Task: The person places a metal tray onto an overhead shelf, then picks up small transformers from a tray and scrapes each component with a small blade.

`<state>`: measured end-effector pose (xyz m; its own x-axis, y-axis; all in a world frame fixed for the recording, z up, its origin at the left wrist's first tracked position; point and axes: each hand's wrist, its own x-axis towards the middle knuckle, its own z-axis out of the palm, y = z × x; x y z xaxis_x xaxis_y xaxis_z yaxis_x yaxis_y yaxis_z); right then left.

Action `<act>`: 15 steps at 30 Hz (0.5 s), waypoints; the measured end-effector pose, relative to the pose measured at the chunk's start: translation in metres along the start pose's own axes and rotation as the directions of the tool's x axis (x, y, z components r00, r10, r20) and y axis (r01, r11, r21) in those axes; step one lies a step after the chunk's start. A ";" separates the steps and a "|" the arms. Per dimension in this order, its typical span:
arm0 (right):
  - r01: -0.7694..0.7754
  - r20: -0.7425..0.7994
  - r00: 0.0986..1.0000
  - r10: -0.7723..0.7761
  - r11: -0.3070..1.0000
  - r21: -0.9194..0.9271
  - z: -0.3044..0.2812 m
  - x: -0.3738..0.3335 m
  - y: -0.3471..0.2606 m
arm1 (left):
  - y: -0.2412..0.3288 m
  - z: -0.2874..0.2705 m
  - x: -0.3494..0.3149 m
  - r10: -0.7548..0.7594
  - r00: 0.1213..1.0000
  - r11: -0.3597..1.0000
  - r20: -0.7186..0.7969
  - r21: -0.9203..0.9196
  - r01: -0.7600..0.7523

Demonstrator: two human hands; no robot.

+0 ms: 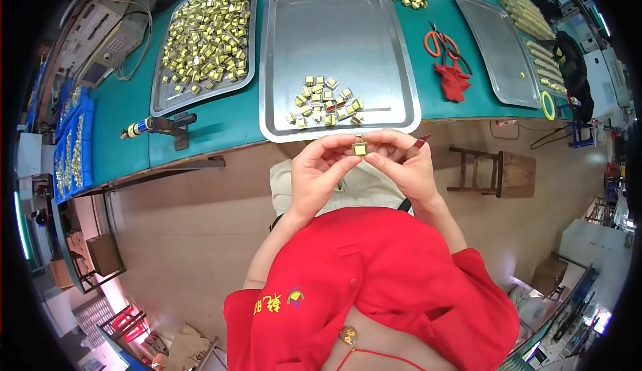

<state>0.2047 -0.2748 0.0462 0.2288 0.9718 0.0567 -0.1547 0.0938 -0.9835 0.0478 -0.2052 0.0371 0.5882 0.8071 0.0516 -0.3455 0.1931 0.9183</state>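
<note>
Just off the front edge of a metal tray, my left hand and my right hand pinch one small yellow-taped transformer between thumbs and fingers. A thin dark-red pointed piece sticks out beside my right fingers; its other end is hidden, so I cannot tell its kind. Close in front of my hands, a loose group of similar transformers lies in the near part of that tray. A thin metal strip lies beside them.
On the left, another tray bears a heap of transformers. Orange-handled scissors and a red cloth lie to the right, beside a third tray. A clamp-like tool stands at the table's front left edge. A wooden stool is at right.
</note>
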 end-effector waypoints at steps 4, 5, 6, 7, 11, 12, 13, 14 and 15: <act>-0.008 0.008 1.000 0.008 1.000 0.002 0.000 0.000 -0.002 | 0.001 0.000 -0.001 0.002 1.000 1.000 0.008 0.004 -0.002; -0.004 0.009 1.000 0.004 1.000 -0.005 0.000 0.001 -0.002 | 0.001 0.000 0.000 0.001 1.000 1.000 0.006 0.003 -0.001; -0.008 0.010 1.000 0.008 1.000 -0.005 0.000 0.001 -0.002 | 0.001 -0.001 -0.001 -0.005 1.000 1.000 0.006 0.003 0.005; -0.007 0.008 1.000 0.007 1.000 -0.015 0.000 0.001 -0.002 | 0.002 -0.001 0.000 -0.008 1.000 1.000 0.010 0.004 0.008; -0.024 -0.010 1.000 0.024 1.000 0.016 0.003 0.002 -0.003 | 0.001 -0.001 0.002 -0.007 1.000 1.000 0.021 -0.012 0.007; -0.026 -0.010 1.000 0.026 1.000 0.016 0.003 0.002 -0.003 | 0.000 -0.001 0.001 -0.001 1.000 0.999 0.009 -0.036 0.001; -0.026 -0.013 1.000 0.027 1.000 0.013 0.003 0.003 -0.003 | -0.001 0.000 0.002 0.005 1.000 0.998 -0.003 -0.060 -0.006; -0.027 -0.016 0.999 0.028 1.000 0.010 0.003 0.003 -0.003 | -0.001 0.000 0.002 0.004 1.000 0.998 -0.003 -0.061 -0.005; -0.029 -0.016 0.999 0.029 1.000 0.009 0.002 0.002 -0.001 | -0.001 0.000 0.001 0.005 1.000 0.999 0.001 -0.052 -0.005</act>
<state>0.2032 -0.2723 0.0480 0.2393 0.9706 0.0253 -0.1700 0.0675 -0.9831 0.0490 -0.2042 0.0365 0.5873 0.8074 0.0569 -0.3859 0.2176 0.8965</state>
